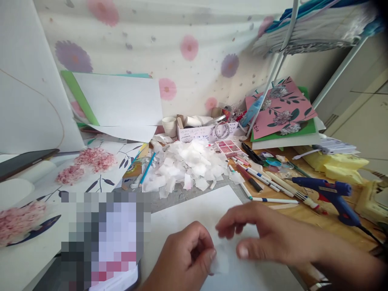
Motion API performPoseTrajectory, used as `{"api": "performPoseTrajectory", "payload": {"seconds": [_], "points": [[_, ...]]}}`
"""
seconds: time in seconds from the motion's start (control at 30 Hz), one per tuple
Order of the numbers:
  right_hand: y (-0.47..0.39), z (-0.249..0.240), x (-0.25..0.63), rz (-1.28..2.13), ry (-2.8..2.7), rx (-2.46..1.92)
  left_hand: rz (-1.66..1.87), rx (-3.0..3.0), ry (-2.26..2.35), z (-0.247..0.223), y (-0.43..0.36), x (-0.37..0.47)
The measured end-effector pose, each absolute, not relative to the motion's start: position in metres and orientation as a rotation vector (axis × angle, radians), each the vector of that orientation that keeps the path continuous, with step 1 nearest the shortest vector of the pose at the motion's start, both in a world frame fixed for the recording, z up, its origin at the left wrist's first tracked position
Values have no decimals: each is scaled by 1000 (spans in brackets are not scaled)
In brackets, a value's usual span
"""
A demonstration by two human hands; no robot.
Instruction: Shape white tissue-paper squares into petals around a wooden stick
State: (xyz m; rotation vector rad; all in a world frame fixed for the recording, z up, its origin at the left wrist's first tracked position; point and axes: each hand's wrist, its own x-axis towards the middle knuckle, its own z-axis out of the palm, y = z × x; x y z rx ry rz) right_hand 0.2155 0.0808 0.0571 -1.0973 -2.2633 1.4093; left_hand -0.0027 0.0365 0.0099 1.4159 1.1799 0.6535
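Observation:
My left hand (189,256) pinches a small translucent white paper piece (221,260) between thumb and fingertips, over a blank white sheet (182,218). To its right hovers my right hand (263,234), thumb and fingers apart, slightly blurred, with nothing visible in it. Beyond both hands lies a heap of torn white tissue paper pieces (190,161). A phone (118,242), its screen blurred out, lies beside my left hand.
At left is a sheet with pink textured flowers (95,159). On the right are several pens (257,178), a pink palette (228,148) and a blue glue gun (327,190). Behind stand a paper cup (169,126) and pink flower artwork (281,109).

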Motion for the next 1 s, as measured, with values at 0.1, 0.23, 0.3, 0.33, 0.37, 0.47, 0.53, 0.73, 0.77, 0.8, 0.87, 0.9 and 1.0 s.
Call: {"api": "performPoseTrajectory", "payload": {"seconds": [0.1,0.23,0.3,0.33,0.37,0.47,0.53,0.73,0.77,0.8,0.87,0.9,1.0], "points": [[61,47,196,1473,-2143,-1253,702,1349,1124,5,36,-2],[55,24,178,1486,-1943,-1419,717,1404,1052,1,37,-4],[55,17,176,1503,-1903,-1415,718,1480,1057,2,38,-5],[55,15,177,1501,-1896,-1406,715,1500,1056,2,38,-5],[54,15,178,1489,-1898,-1400,710,1506,1054,3,39,-5],[51,16,179,1416,-1945,-1413,687,1502,1057,6,39,-4],[49,19,179,1374,-1987,-1421,664,1522,1077,7,38,-4],[59,41,215,1136,-2300,-1373,506,1591,1148,7,39,-3],[63,46,230,996,-2375,-1375,459,1600,1144,6,40,-4],[67,49,246,858,-2403,-1400,409,1606,1128,6,41,-4],[74,51,279,673,-2344,-1461,330,1617,1086,5,42,-5],[77,49,295,615,-2303,-1497,306,1624,1072,6,43,-5],[83,40,330,436,-2312,-1657,267,1652,1099,10,43,-4]]}}
